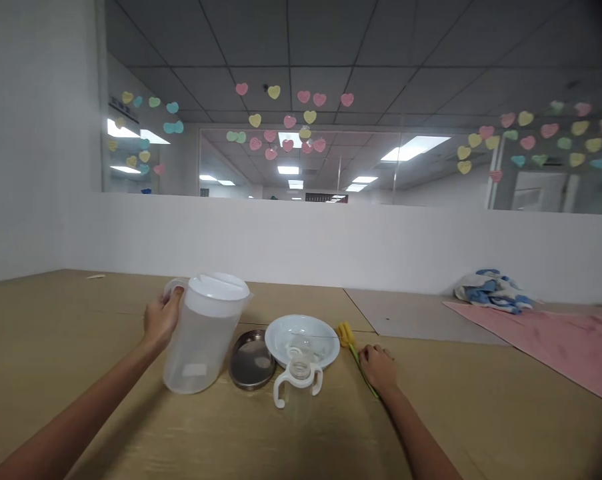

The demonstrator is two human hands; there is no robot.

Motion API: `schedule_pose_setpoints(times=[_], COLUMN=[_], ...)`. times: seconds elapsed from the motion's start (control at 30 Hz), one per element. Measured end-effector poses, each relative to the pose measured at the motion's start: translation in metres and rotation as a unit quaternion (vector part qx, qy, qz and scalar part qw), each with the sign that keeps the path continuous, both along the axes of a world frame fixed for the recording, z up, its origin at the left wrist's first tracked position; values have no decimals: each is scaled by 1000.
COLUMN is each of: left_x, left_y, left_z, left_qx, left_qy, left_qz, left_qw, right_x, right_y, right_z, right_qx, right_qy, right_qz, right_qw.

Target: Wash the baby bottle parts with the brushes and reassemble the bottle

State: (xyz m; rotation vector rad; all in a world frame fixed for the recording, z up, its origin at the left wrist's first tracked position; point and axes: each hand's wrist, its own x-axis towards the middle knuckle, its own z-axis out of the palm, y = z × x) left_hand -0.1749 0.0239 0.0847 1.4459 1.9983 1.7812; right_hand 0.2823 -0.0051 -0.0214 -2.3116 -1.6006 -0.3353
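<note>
My left hand (161, 321) is wrapped round the handle of a translucent plastic pitcher (203, 340) with a white lid. The pitcher leans a little to the right; whether its base touches the table I cannot tell. Just right of it is a round metal tin (252, 360). A white bowl (279, 323) stands in the middle, with a clear object inside. In front of the bowl is a clear baby bottle (299, 387) with white side handles and an open top. My right hand (378, 369) rests on the table, fingers loosely apart, beside a yellow artificial-looking tulip (347, 335) with a green stem.
A brown-covered table (105, 400) runs up to a white half wall (281, 237) with glass above. At the right lie a pink cloth (565, 337), a crumpled blue-and-white cloth (493, 291) and a grey sheet (421, 317). Heart-shaped notes (289, 122) dot the glass.
</note>
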Motion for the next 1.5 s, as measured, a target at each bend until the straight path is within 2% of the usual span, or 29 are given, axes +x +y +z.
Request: schedule_pose_setpoints(times=[0.1,0.17,0.23,0.33,0.43,0.57,0.87,1.33,1.5], left_x=[32,58,84,111,122,125,119,106,105], left_y=[1,1,0,-1,-1,-1,0,-2,6], left_z=[34,53,66,74,75,75,70,72,64], left_qx=[-6,-5,-11,12,33,29,18,44,45], left_qy=[141,258,366,474,502,489,491,473,457], left_qz=[-11,-32,-47,-79,-95,-101,-126,-102,-110], left_qw=[990,966,929,877,859,866,862,874,882], right_x=[-1,-1,-2,-2,-3,-4,-6,-7,-8], right_y=[-1,-2,-2,-2,1,3,0,-5,-2], right_z=[2,2,1,0,0,-1,3,6,6], right_qx=[5,4,2,1,2,5,5,-11,-6], right_qy=[2,-1,-7,-18,-21,-18,-14,-18,-13], right_qz=[-3,-4,-5,-5,-8,-10,-13,-10,-11], right_qw=[1000,1000,1000,1000,1000,1000,1000,1000,1000])
